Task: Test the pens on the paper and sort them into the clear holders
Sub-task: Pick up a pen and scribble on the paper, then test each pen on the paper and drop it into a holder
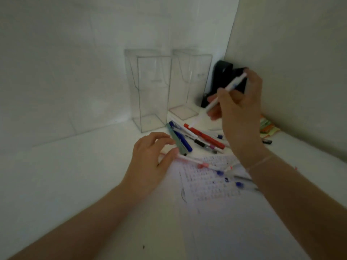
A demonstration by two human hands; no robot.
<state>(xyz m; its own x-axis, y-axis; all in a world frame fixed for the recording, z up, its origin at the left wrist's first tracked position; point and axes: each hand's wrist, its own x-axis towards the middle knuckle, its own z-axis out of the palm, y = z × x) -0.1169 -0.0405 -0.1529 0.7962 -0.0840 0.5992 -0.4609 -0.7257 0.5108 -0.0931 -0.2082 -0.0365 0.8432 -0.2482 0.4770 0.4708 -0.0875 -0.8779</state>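
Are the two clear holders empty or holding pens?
Both empty: left holder and right holder show only bare bases through their clear walls.

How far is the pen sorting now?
Done: nothing sorted; both clear holders look empty, though the paper carries marks. In hand: the right hand grips a white pen. Left: the loose pens on the table; the left hand touches one.

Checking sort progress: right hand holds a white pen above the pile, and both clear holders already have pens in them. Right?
Not quite. The right hand does hold the white pen above the pile, but the head view shows both clear holders with no pens in them yet.
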